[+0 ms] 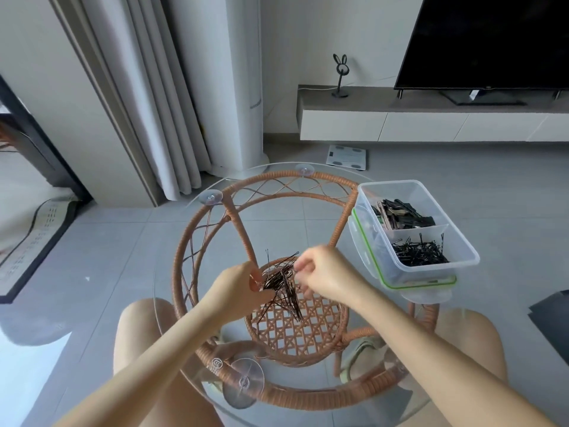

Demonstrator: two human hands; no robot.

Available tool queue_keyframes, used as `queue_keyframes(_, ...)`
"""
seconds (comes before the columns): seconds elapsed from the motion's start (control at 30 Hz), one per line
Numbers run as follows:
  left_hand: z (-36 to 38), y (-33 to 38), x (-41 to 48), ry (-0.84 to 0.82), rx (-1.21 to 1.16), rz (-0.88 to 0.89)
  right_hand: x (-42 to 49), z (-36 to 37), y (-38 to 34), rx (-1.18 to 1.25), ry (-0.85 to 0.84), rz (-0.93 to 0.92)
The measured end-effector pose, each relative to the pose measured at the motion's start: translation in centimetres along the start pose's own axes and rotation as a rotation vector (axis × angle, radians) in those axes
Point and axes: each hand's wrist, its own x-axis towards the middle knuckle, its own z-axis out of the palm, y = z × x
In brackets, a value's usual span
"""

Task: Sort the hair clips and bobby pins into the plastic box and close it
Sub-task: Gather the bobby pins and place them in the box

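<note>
The loose pins lie in a dark, tangled heap on the glass of the table, about at its middle and towards the seated person. The left hand has its fingers curled round one side of the heap, gathering a bunch. The right hand comes in from the other side with thumb and forefinger pinched on the top ends of a few pins.

The box stands at the right edge of the table, open, on top of its green-rimmed lid. The far compartment holds the clips and the near one the boxed pins.

I'd judge these pins light, thin, springy wire, smooth enough to slide on glass and hard to lift flat off it. They catch on each other, so pulling one will likely drag others along. It looks easier to take a bunch, line it up and grip it round the middle, or to pinch single pins at the closed bend. A loose hold may let some slip out on the way to the box. The box and lid look like light, stiff plastic. For closing, the box must come off the lid first, and I'd take the lid by its edges.
</note>
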Motion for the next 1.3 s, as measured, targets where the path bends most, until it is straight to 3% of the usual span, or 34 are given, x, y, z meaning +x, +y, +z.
queue_keyframes(0.1, 0.4, 0.2, -0.5, 0.017, 0.041, -0.008, 3.0, -0.8, -0.5, -0.14, 0.057, -0.139)
queue_keyframes(0.23, 2.3, 1.6, -1.5, 0.106, 0.267, -0.064, 6.5, 0.6, -1.7, -0.276, -0.117, -0.255)
queue_keyframes(0.4, 4.0, 3.3, -1.5, 0.14, 0.346, -0.126, 7.3, 1.7, -1.7, -0.283, -0.2, -0.285)
queue_keyframes(0.7, 1.8, 2.7, -0.4, 0.029, 0.292, 0.07, 3.3, -1.3, 2.1, -0.287, -0.386, -0.263)
queue_keyframes(0.93, 0.8, 2.2, 0.0, -0.029, 0.222, 0.17, 0.5, -0.2, 3.6, -0.242, -0.21, -0.309)
queue_keyframes(1.3, -1.6, 2.2, 0.7, -0.033, 0.169, 0.198, -0.1, -0.5, 4.2, -0.079, -0.097, -0.353)
